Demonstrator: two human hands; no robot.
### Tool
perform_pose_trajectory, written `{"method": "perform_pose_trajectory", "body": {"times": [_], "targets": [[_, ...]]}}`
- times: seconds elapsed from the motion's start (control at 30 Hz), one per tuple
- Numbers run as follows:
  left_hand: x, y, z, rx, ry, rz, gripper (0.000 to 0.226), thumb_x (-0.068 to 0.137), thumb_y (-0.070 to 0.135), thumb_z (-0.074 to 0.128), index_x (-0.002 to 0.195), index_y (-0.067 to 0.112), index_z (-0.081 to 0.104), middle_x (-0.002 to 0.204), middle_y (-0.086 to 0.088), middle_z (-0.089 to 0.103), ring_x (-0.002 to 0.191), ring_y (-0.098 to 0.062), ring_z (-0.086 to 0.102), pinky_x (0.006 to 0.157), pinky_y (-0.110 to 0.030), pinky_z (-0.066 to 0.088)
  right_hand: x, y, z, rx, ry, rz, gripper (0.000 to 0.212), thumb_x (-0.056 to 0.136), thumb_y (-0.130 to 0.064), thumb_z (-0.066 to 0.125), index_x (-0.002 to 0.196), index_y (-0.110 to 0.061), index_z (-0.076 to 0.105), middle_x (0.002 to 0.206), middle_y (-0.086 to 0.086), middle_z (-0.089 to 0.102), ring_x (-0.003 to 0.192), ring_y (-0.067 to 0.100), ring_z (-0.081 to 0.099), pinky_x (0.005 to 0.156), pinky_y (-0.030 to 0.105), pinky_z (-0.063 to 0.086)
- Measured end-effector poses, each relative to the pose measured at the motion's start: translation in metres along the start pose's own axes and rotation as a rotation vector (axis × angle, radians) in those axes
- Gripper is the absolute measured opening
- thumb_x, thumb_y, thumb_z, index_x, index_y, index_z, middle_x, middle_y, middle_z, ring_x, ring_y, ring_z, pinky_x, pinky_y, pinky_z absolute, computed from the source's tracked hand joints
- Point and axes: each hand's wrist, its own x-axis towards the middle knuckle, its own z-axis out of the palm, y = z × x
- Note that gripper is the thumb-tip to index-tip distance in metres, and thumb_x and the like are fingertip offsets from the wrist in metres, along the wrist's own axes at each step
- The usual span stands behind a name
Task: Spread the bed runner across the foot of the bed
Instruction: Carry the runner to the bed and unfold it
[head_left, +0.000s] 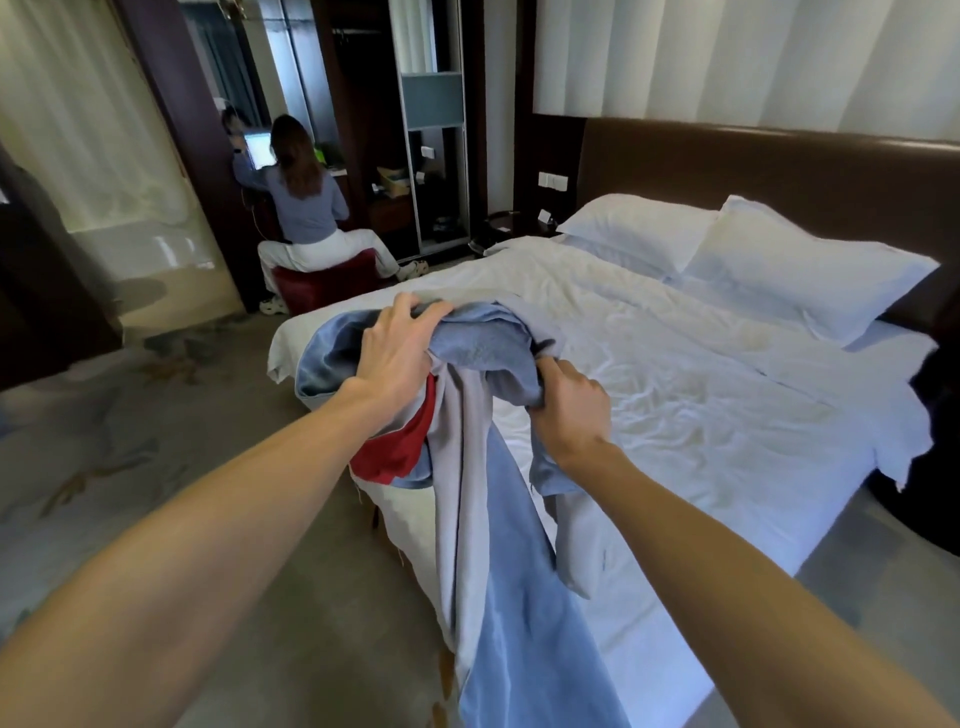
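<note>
Gripping the bunched bed runner (519, 597) with my left hand (395, 353) and right hand (571, 410) at the bed (675, 389) corner, I judge it limp, best held by its edges.

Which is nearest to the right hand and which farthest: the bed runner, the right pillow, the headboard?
1. The bed runner, gripped in the right hand.
2. The right pillow, farther up the bed.
3. The headboard, behind the pillow.

Left hand (397, 353): fingers curled, gripping the top of the bed runner (483, 343).
Right hand (571, 410): fist clenched on the bed runner's right side.
</note>
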Motion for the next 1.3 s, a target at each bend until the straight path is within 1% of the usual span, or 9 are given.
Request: {"method": "perform_pose_trajectory", "body": {"times": [0.33, 0.57, 0.7, 0.87, 1.03, 1.3], "targets": [[0.09, -0.115, 0.059, -0.035, 0.002, 0.023, 0.066, 0.072, -0.003, 0.064, 0.131, 0.023, 0.049, 0.119, -0.015, 0.045, 0.108, -0.039, 0.049, 0.074, -0.049, 0.047, 0.104, -0.04, 0.088, -0.039, -0.029, 0.015, 0.022, 0.077, -0.007, 0.058, 0.099, -0.01, 0.056, 0.092, 0.009, 0.063, 0.072, 0.034, 0.056, 0.063, 0.031, 0.028], [0.168, -0.211, 0.093, -0.071, -0.018, 0.095, 0.061, 0.073, -0.001, 0.065, 0.128, 0.021, 0.051, 0.117, -0.016, 0.046, 0.108, -0.04, 0.048, 0.073, -0.051, 0.048, 0.179, -0.086, 0.166, -0.066, -0.04, 0.1, 0.027, 0.076, -0.007, 0.058, 0.103, -0.012, 0.056, 0.095, 0.007, 0.062, 0.076, 0.032, 0.057, 0.065, 0.031, 0.031], [0.208, -0.265, 0.106, -0.083, -0.034, 0.116, 0.061, 0.073, 0.0, 0.068, 0.128, 0.021, 0.051, 0.117, -0.016, 0.046, 0.112, -0.038, 0.047, 0.075, -0.052, 0.047, 0.219, -0.119, 0.205, -0.069, -0.021, 0.129, 0.027, 0.075, -0.005, 0.058, 0.101, -0.011, 0.057, 0.093, 0.009, 0.062, 0.074, 0.034, 0.056, 0.063, 0.031, 0.029], [0.249, -0.319, 0.133, -0.086, -0.04, 0.13, 0.062, 0.071, 0.0, 0.068, 0.126, 0.021, 0.052, 0.116, -0.017, 0.047, 0.11, -0.039, 0.048, 0.073, -0.052, 0.046, 0.268, -0.141, 0.247, -0.096, -0.02, 0.147, 0.029, 0.072, -0.004, 0.06, 0.101, -0.011, 0.057, 0.094, 0.009, 0.063, 0.074, 0.036, 0.057, 0.062, 0.031, 0.028], [0.29, -0.351, 0.173, -0.104, -0.07, 0.169, 0.061, 0.071, 0.0, 0.067, 0.127, 0.021, 0.052, 0.116, -0.017, 0.047, 0.107, -0.04, 0.049, 0.07, -0.049, 0.044, 0.304, -0.135, 0.289, -0.113, -0.06, 0.179, 0.028, 0.075, -0.006, 0.06, 0.102, -0.013, 0.057, 0.096, 0.007, 0.063, 0.076, 0.033, 0.057, 0.063, 0.03, 0.028], [0.399, -0.366, 0.246, -0.117, -0.097, 0.212, 0.061, 0.072, 0.002, 0.068, 0.127, 0.022, 0.052, 0.118, -0.015, 0.046, 0.111, -0.038, 0.048, 0.074, -0.049, 0.044, 0.401, -0.09, 0.344, -0.102, -0.032, 0.243, 0.029, 0.074, -0.005, 0.058, 0.101, -0.013, 0.057, 0.094, 0.006, 0.062, 0.075, 0.031, 0.056, 0.064, 0.03, 0.03]]}}
